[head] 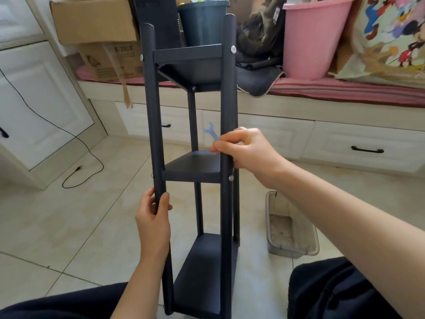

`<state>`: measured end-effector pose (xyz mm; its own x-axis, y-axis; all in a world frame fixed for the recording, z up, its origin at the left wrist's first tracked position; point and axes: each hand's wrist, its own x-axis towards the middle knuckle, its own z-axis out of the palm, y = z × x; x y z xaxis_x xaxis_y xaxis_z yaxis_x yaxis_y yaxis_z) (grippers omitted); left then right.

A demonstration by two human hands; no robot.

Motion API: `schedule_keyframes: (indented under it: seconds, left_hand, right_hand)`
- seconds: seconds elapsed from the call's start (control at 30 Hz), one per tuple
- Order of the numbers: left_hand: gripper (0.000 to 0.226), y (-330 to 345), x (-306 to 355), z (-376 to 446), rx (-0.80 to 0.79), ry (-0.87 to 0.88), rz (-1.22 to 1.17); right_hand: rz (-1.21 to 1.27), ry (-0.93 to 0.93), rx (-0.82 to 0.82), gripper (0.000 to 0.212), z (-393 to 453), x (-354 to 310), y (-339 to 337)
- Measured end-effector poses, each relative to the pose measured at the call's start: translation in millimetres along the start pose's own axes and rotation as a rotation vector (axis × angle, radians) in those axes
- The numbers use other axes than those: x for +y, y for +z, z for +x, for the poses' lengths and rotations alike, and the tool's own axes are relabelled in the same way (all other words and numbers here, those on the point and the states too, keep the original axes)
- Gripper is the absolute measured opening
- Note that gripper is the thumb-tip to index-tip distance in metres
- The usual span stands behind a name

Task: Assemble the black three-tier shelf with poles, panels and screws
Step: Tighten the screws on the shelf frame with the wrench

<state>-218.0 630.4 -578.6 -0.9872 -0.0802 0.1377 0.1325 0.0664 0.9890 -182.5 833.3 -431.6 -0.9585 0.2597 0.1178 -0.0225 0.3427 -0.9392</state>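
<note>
The black three-tier shelf (193, 166) stands between my knees on the tiled floor, with its poles joined to three panels by silver screws (233, 49). My left hand (153, 217) grips the front left pole (156, 139) below the middle panel. My right hand (243, 150) wraps round the front right pole (227, 125) just above the middle panel (195, 165). Its fingertips also pinch a small blue wrench (211, 133) that points up and left.
A clear plastic tray (291, 229) lies on the floor right of the shelf. Behind stand a drawer bench (322, 134), cardboard boxes (96, 21), a dark bucket (202, 21) and a pink tub (315, 38). A black cable (76, 157) trails on the tiles at left.
</note>
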Motion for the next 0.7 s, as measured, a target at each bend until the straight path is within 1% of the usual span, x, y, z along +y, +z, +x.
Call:
schedule_keyframes:
  seconds: [0.17,0.27,0.37,0.47,0.57,0.63,0.7]
  left_hand:
    - [0.024,2,-2,-2,-0.044,0.016,0.017]
    - [0.027,-2,-4,-2,-0.082,0.015,0.046]
    - [0.031,-3,0,0,-0.12,-0.033,0.011]
    - [0.033,-4,4,8,-0.12,-0.11,-0.048]
    - [0.034,-7,2,8,-0.13,-0.133,-0.088]
    - [0.035,-10,0,7,-0.171,-0.15,-0.081]
    - [0.039,-12,-1,9,-0.226,-0.188,-0.019]
  right_hand:
    - [0.048,-0.023,-0.003,0.018,-10,-13,-6]
    - [0.196,-0.038,0.001,0.014,-10,-23,-19]
    - [0.331,-0.048,0.047,0.013,-6,-31,-29]
    - [0.311,-0.076,0.066,0.013,-5,-31,-28]
    - [0.274,-0.115,0.053,0.012,-8,-32,-23]
    - [0.267,-0.14,0.045,0.011,-8,-34,-20]
    - [0.265,-0.153,0.046,0.01,-9,-37,-17]
